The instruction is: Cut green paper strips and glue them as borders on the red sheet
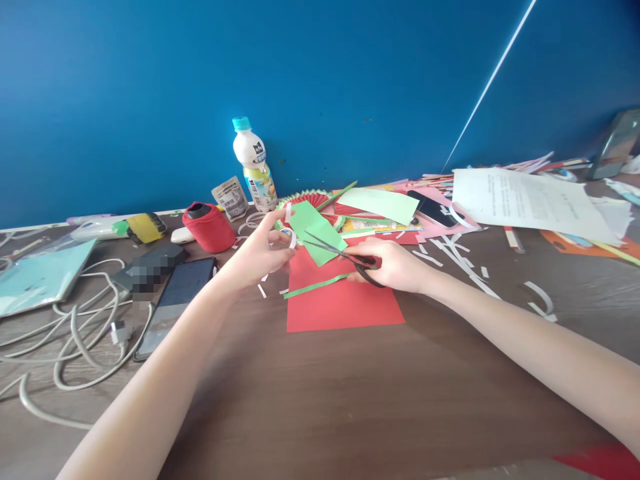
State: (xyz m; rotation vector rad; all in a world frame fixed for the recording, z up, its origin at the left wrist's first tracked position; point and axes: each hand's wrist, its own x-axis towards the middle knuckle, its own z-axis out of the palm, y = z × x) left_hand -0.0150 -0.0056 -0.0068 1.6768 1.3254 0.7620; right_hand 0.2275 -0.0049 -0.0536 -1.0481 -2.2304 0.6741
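My left hand (267,247) pinches the left edge of a small green paper (316,223). A white strip (289,213) shows at its index fingertip, and a white curved piece (293,239) is by the thumb; what that is I cannot make out. My right hand (387,265) grips dark-handled scissors (370,261), their blades apart and pointing left across the lower part of the green paper. Beneath lies a red paper sheet (345,307) with a thin green strip (317,286) on it, one end near my right fingers.
Behind are a pale green paper (377,204), a red-green folded fan (305,199), a bottle (255,163) and a dark phone (435,208). At left lie a red roll (207,228), another phone (177,300) and tangled cables (75,333). White paper scraps (465,263) lie right; a printed sheet (525,203) is beyond.
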